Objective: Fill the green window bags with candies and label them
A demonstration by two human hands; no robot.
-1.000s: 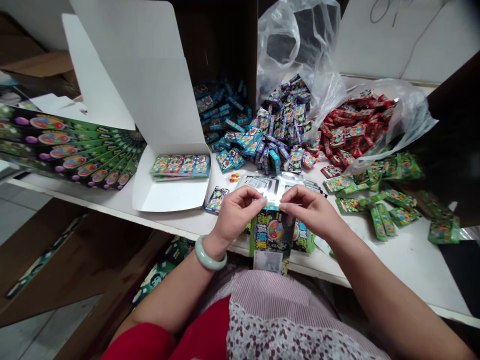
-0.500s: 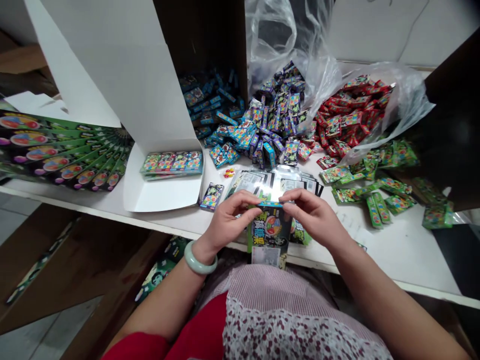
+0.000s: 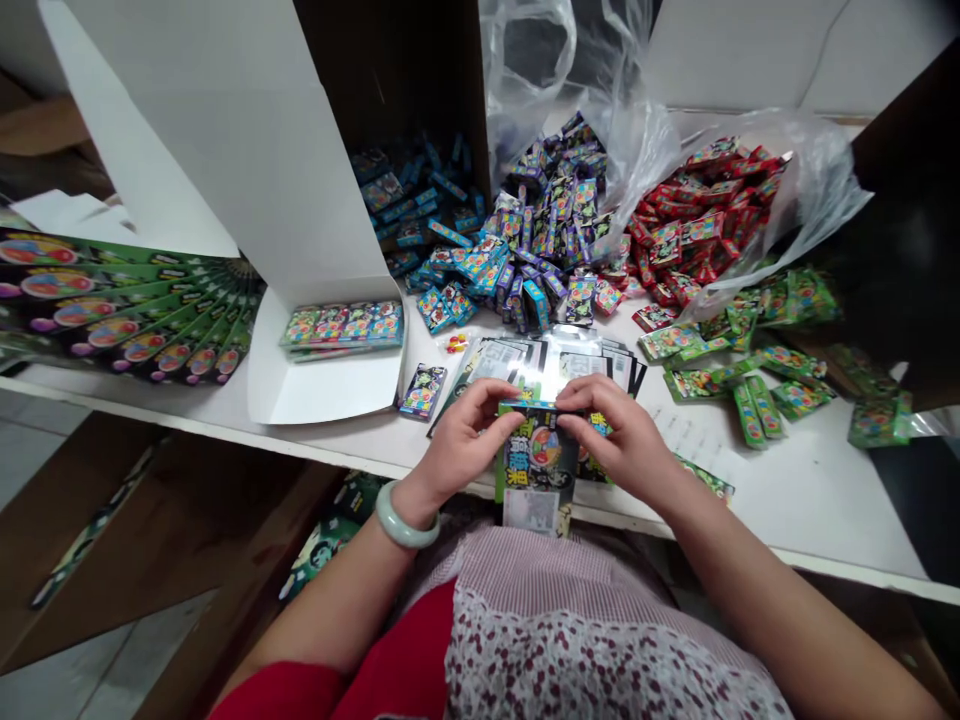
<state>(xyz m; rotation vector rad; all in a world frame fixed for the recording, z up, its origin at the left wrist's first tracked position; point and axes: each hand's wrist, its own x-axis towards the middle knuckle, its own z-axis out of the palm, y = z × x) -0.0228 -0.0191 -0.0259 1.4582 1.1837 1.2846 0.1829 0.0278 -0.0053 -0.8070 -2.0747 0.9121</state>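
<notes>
My left hand (image 3: 480, 430) pinches the upper left corner of a black, colourfully printed candy packet (image 3: 541, 460). At its upper right corner, my right hand (image 3: 611, 425) is closed with thumb and fingers. Along the packet's top edge, between both sets of fingertips, shows a thin blue strip (image 3: 534, 404); whether it is the edge of a small candy box I cannot tell. The packet hangs upright at the table's front edge, with a pale printed panel low on it. Behind the hands lie flat printed packets (image 3: 506, 357), partly covered by them.
An open white carton (image 3: 330, 385) holds rows of small candy boxes. Heaps of blue boxes (image 3: 450, 260), purple boxes (image 3: 559, 215), red boxes (image 3: 701, 220) and green boxes (image 3: 757, 405) lie behind and right. One purple box (image 3: 424, 390) lies alone. Fanned printed cards (image 3: 142, 310) stand left.
Less of the blue strip shows at the packet's top edge. My right hand has shifted slightly left, closer to my left hand. The view has moved a little.
</notes>
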